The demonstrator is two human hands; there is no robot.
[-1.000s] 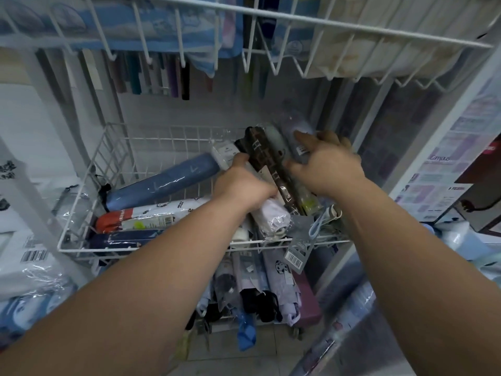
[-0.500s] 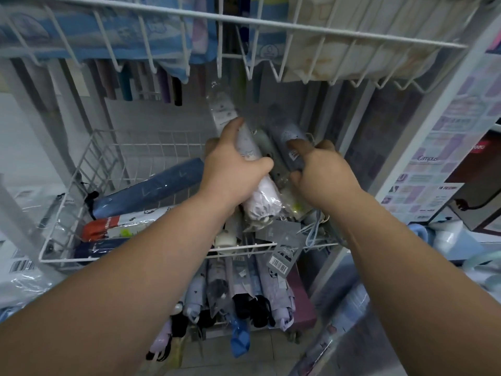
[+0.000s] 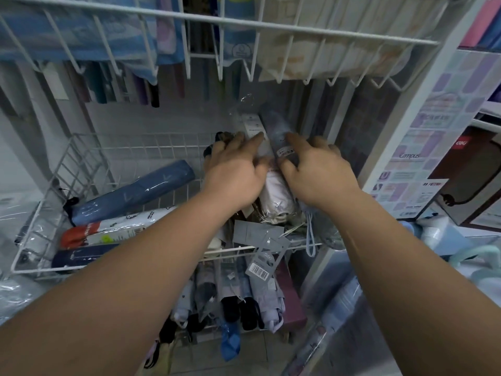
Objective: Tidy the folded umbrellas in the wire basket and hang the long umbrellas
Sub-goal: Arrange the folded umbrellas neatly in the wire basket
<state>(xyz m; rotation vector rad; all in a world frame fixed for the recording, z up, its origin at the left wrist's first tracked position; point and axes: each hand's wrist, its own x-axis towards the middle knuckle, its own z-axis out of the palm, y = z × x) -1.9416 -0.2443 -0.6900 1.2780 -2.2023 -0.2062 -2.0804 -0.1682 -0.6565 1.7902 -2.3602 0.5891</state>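
Both hands in the right half of the wire basket (image 3: 40, 213), pressed on a bundle of folded umbrellas stood leaning against the back right corner. Left hand (image 3: 235, 175) laid flat over the bundle, fingers spread and extended, index tip reaching the label of the white wrapped umbrella (image 3: 273, 191); no closed grasp evident. Right hand (image 3: 317, 172) just beside, fingers loosely curled over the grey-blue sleeved umbrella (image 3: 273, 126), thumb tucked against its near side; a light hold rather than a firm clench, though the underside is hidden. Long axes of both umbrellas running away from the wrists, up and toward the back wall, near ends pointing down at the front rail with tags (image 3: 257, 234) spilling over it. Three further folded umbrellas, among them the blue one (image 3: 135, 194), lying crosswise on the left, well apart from either hand. Judged: bundle being squared up; left hand nearer the crosswise pieces, so better placed to bring them into line. Long umbrellas (image 3: 108, 85) hanging behind the basket, untouched.
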